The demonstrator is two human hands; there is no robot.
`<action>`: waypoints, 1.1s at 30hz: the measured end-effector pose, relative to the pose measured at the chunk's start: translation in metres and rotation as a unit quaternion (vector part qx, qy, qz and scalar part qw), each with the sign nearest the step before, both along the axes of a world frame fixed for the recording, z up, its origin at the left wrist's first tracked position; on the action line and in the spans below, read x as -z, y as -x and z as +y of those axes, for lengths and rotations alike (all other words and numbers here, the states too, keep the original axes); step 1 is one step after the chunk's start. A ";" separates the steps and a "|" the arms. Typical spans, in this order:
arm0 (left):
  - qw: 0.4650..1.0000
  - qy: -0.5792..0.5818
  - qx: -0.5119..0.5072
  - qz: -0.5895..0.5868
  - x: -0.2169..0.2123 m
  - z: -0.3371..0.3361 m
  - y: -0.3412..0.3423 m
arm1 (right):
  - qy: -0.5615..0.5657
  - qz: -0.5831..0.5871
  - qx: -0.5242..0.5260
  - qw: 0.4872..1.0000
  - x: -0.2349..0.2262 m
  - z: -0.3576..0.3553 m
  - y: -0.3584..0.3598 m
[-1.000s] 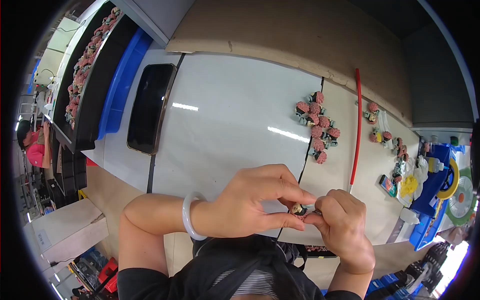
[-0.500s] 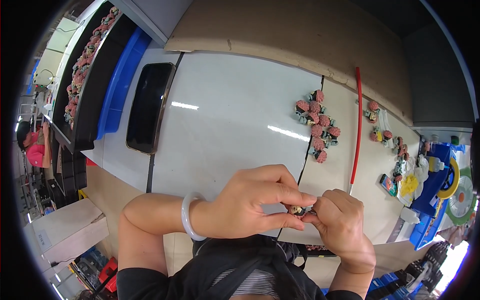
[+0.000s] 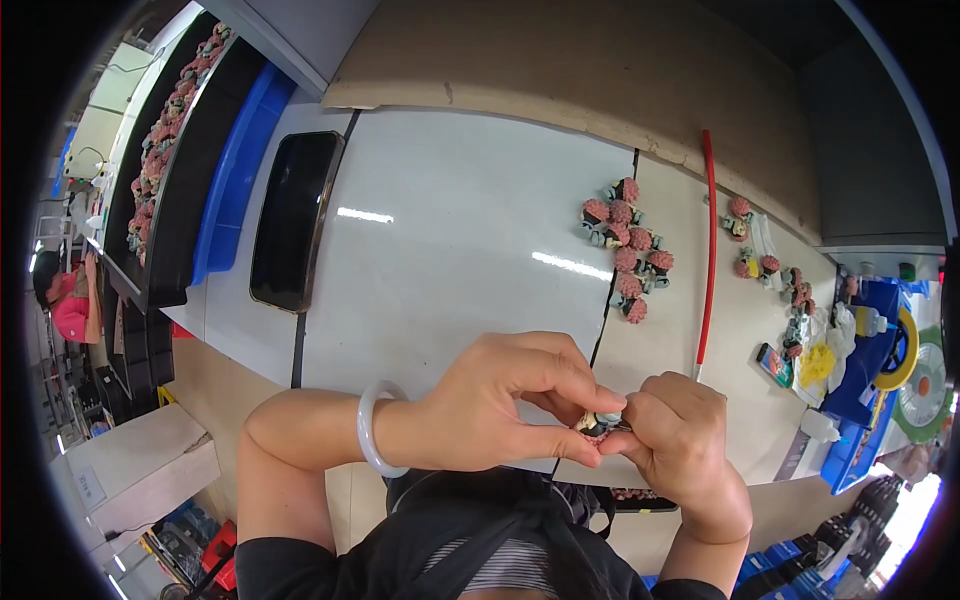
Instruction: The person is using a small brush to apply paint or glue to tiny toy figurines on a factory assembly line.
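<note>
My left hand (image 3: 520, 405) pinches a small painted figurine (image 3: 597, 428) between thumb and fingers, just above the table's near edge. The figurine has a pink knobbly part, a pale face, dark hair and a grey-blue part; fingers hide some of it. My right hand (image 3: 680, 430) is closed in a fist against the figurine's right side, thumb and forefinger touching it. Something small and dark shows at those fingertips, too hidden to name. Beyond my hands, several similar pink-topped figurines (image 3: 628, 240) lie clustered on the white table (image 3: 450, 260).
A thin red rod (image 3: 707, 250) lies right of the cluster, more figurines (image 3: 797, 290) beyond it. A phone (image 3: 295, 220) lies at left beside a blue tray (image 3: 235, 170) and a black tray (image 3: 195, 200) of figurines. Blue bins (image 3: 868, 350) stand far right. A person (image 3: 75, 300) sits far left.
The figurine has turned between my fingers, so more of its grey-blue part shows. My left fingertips have shifted slightly on it; the right hand is nearly still. The whole view has shifted a little.
</note>
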State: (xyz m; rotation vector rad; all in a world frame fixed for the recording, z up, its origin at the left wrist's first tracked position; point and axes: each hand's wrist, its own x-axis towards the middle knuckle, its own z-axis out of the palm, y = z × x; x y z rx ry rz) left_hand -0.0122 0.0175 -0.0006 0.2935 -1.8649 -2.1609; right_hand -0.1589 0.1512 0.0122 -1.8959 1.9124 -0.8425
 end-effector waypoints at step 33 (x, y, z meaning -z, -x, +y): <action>0.992 -0.101 0.051 0.053 0.008 0.003 0.002 | -0.002 0.004 0.289 0.957 -0.016 0.007 0.032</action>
